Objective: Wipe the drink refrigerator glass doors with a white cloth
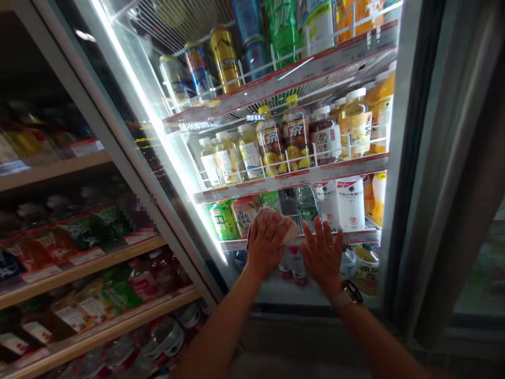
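My left hand presses a crumpled pale cloth flat against the glass door of a drinks fridge, with the cloth's edges showing around the fingers. My right hand rests beside it, palm towards the glass, fingers spread, holding nothing. A wristwatch sits on my right wrist. Behind the glass, wire-fronted shelves hold bottled teas, cans and other drinks.
A dark metal door frame runs up the right side. To the left stands a shelf unit with wooden-edged shelves stocked with packaged goods and bottles. A bright light strip runs along the fridge's left edge.
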Demonstrator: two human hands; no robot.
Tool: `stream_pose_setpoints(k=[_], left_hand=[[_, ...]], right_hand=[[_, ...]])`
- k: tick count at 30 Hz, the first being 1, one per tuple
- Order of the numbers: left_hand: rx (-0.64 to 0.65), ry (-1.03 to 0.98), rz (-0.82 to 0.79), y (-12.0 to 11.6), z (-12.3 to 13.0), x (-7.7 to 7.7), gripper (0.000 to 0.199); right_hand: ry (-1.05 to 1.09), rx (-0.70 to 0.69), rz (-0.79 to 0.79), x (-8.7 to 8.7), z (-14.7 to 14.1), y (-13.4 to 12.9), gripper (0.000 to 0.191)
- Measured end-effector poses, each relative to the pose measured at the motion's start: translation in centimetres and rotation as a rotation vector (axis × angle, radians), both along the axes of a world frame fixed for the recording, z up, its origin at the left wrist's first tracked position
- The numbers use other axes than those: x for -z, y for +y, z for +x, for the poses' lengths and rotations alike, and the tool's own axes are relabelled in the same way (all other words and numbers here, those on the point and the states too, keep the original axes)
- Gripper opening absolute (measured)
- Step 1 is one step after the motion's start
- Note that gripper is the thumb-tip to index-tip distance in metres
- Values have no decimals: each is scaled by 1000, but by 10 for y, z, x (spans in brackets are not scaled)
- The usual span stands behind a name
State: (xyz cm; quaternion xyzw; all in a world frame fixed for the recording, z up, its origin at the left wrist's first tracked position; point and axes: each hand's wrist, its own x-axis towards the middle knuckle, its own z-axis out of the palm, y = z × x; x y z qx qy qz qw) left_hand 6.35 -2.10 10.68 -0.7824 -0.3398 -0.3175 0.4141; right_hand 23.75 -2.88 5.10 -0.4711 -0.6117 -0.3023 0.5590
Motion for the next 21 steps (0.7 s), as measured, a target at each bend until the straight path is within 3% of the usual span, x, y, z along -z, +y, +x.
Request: stream_pose_setpoints(k=[3,7,9,11,14,16,21], left_hand=[[20,-64,-5,-1,11,-11,67],[154,-198,-40,-1,17,5,72],[265,-295,-42,-1,16,11,71],[397,-364,-101,-2,11,13,68],[557,-401,-223,-6,-13,12,65],[530,-420,-198,-9,-40,15,64],[99,-515,-11,-3,-121,39,67]], right_hand=[[63,-68,10,-2,-6,-6,65],[-24,-423,108,-8,-27,-23,67],[-71,-584,35,-12,-40,-32,63],[-24,-638,-93,-17,-53,-37,60],[-48,-589,-203,-25,-68,-35,63],[-120,-490,-221,-32,-77,-30,65],[-172,-155,-114,-70,-98,-14,74]])
